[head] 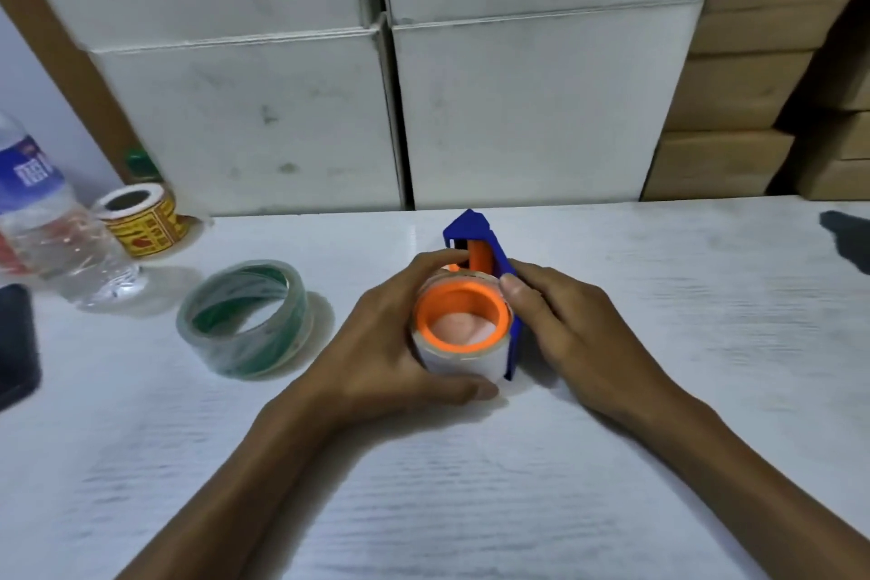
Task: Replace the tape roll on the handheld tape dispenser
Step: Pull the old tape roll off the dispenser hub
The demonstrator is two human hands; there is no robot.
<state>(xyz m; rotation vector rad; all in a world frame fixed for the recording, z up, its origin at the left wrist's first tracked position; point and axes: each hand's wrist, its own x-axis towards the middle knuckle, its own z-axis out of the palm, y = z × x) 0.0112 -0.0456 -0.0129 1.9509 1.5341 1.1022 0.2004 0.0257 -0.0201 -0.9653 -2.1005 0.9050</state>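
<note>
head view. item: handheld tape dispenser [489, 250], blue frame with orange hub [463, 320], standing on edge on the white bench [471, 509], centre of frame. its long axis runs away from the person, cutter end far, hub end near; the hub's open mouth faces up and toward the camera.

item: clear tape roll [459, 360], seated around the orange hub, apparently thin and near spent; whether it is the old or the new roll cannot be told.

item: left hand [381, 344], fingers curled around the left side of the seated roll, thumb under its near edge, fingertips reaching over the far side; grasping the roll.

item: right hand [565, 330], pressed against the blue frame from the right, thumb on the hub rim; grasping the dispenser. both hands are in contact, one each side.

item: spare clear tape roll [245, 318], green-tinted core, lying tilted on the bench to the left of the left hand, near but apart; the left hand is the nearer one.

judgement: the roll must slide off along the hub's axis, leftward, away from the frame.

other: plastic water bottle [47, 212], printed yellow tape roll [141, 219], far left.
</note>
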